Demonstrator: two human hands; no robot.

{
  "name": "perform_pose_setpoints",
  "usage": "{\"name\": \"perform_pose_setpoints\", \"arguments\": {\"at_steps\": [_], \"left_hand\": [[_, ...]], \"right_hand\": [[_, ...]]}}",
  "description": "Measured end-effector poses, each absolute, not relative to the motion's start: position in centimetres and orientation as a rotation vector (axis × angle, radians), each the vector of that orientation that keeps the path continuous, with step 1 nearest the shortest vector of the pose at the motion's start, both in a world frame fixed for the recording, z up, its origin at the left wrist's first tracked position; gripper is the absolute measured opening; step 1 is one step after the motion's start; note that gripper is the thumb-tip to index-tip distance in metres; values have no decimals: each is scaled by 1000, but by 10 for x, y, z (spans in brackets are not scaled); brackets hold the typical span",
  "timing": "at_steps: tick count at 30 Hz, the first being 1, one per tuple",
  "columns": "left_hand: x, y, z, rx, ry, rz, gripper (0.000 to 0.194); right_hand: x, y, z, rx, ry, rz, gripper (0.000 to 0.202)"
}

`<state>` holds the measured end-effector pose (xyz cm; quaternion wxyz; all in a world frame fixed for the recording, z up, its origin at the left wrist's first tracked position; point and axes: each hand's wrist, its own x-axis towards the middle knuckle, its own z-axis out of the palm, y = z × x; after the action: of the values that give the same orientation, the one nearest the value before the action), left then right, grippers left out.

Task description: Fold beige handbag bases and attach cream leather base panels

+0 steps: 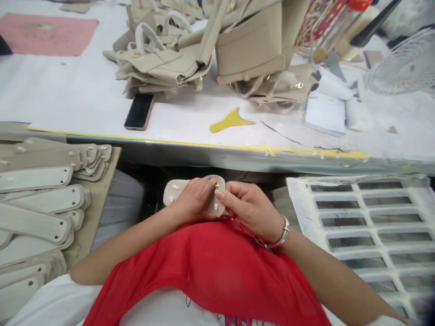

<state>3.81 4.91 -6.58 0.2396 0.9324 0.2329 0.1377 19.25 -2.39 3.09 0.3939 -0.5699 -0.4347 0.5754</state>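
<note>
Close above the red apron (224, 267), my left hand (194, 198) is wrapped over a beige rounded piece (172, 192) that carries small white tabs. The piece's right end sticks out past the fingers, with a small metal bit near its top. My right hand (249, 208), with a silver bracelet at the wrist, is closed beside that end. Its thumb and index finger pinch at the edge near the metal bit; what lies between the fingertips is too small to make out.
A crate of stacked beige strips (30, 217) stands at the left, a white slatted rack (370, 226) at the right. The table (68, 99) ahead bears beige bags (251, 40), a phone (139, 112), a yellow piece (231, 121) and a fan (404, 63).
</note>
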Motion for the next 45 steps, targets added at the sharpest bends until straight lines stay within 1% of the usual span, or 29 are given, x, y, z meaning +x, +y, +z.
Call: {"name": "perform_pose_setpoints", "arguments": {"at_steps": [3,5,10,16,22,27,32,39,45], "left_hand": [[36,51,-62,2579,620,360,81],[34,56,-58,2565,570,308,82],[30,65,-52,2499,454,205,81],[32,62,-53,2506,508,202,80],[33,61,-54,2574,475,175,79],[40,56,-59,2691,439,187,78],[62,43,-66,2774,378,232,80],[94,26,-69,2789,462,296,85],[98,25,-68,2825,471,304,80]], "right_hand": [[210,-37,21,-1524,-937,1476,39],[227,-53,11,-1656,-924,1411,38],[254,-82,-17,-2001,-1272,1122,41],[259,-80,-36,-2135,-1498,964,43],[264,-79,-38,-2155,-1578,907,43],[267,-79,-38,-2153,-1585,940,40],[268,-76,-36,-2179,-1556,955,39],[270,-74,-37,-2220,-1484,958,38],[269,-72,-33,-2264,-1478,967,36]]}}
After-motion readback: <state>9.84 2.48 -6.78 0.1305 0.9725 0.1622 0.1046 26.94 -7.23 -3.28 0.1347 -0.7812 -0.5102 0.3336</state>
